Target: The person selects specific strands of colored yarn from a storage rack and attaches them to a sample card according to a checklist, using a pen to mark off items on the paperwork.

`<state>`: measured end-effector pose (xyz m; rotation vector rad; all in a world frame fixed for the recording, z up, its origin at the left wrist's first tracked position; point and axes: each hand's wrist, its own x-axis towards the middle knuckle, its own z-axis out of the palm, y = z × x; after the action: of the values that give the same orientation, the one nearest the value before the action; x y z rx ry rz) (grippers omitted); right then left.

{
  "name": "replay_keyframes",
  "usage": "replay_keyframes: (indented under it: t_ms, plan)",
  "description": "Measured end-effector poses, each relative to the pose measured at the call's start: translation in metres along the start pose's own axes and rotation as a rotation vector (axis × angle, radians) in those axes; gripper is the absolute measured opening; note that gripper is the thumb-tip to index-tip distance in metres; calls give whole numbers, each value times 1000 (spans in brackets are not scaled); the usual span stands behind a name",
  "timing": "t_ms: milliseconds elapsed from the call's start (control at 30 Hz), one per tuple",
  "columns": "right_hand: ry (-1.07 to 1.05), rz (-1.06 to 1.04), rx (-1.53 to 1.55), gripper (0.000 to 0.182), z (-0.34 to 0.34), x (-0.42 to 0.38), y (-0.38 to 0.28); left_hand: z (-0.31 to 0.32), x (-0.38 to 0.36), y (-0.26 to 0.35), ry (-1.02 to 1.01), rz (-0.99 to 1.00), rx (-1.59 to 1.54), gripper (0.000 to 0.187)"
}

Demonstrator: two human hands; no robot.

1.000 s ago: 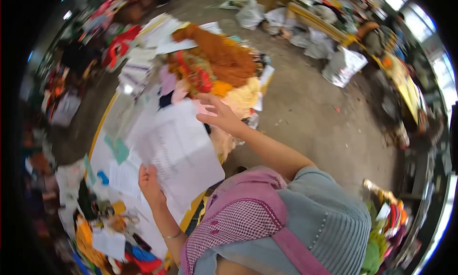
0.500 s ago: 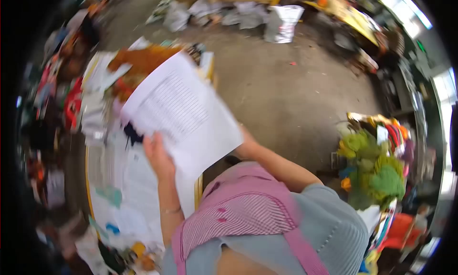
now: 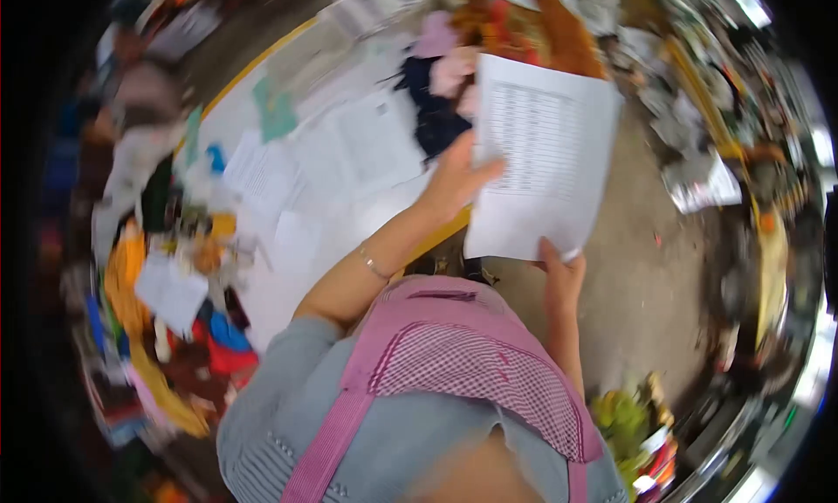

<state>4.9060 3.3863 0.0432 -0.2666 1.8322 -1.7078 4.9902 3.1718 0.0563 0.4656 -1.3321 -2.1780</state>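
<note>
A white sheet of paper [image 3: 546, 167] printed with a table of rows is held out in front of my body. My left hand [image 3: 456, 178] grips its left edge, thumb lying over the front. At the bottom edge my right hand [image 3: 563, 272] pinches the sheet near its lower right part, with the fingers partly behind it. Just beyond my left hand lie a dark navy cloth [image 3: 434, 110] and pink cloth pieces [image 3: 454, 71] on the white table [image 3: 336, 232].
More printed papers [image 3: 358, 145] and a pale green piece [image 3: 275, 110] lie on the table. Heaped coloured fabrics [image 3: 192, 355] are at the left. Brown fabric [image 3: 567, 32] sits at the far end. Green yarn-like material [image 3: 621, 424] is at the lower right, beside the concrete floor [image 3: 650, 302].
My view has turned left, bringing the table and fabric heap further in. The paper now stands straighter, and my right hand shows at its bottom edge. Both hands still hold it.
</note>
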Motion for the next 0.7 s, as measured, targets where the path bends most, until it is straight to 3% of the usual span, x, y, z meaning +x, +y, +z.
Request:
replay_keyframes:
  t_ms: [67, 167, 233, 300, 400, 500, 533, 567, 600, 633, 667, 700]
  plan:
    - [-10, 29, -19, 24, 12, 8, 3, -35, -2, -25, 34, -9, 108, 47]
    - [-174, 123, -35, 26, 9, 36, 28, -56, -15, -52, 242, -75, 350, 40]
    - [-256, 192, -58, 27, 20, 56, 55, -81, -29, -71, 353, -29, 339, 38]
    - [-323, 259, -74, 28, 37, 73, 78, -111, -50, -79, 496, -207, 397, 40]
    - [-352, 292, -81, 27, 73, 107, 115, -168, -100, -109, 692, -204, 240, 33]
    - [-396, 355, -169, 34, 119, 145, 158, -259, -179, -120, 1009, -282, 506, 18]
    - [-401, 361, -176, 36, 132, 153, 161, -291, -202, -126, 1111, -267, 592, 19]
    - [-410, 393, -168, 38, 140, 163, 172, -322, -222, -125, 1201, -300, 880, 19]
    - [-396, 395, -185, 38, 145, 166, 177, -359, -243, -134, 1381, -321, 860, 21]
    - [-388, 377, -217, 40, 149, 165, 180, -389, -267, -140, 1468, -248, 1242, 24]
    - [-382, 354, -244, 43, 154, 165, 183, -400, -280, -124, 1508, -378, 1154, 37]
    - [-428, 354, -386, 46, 148, 173, 190, -420, -293, -128, 1588, -464, 1314, 50]
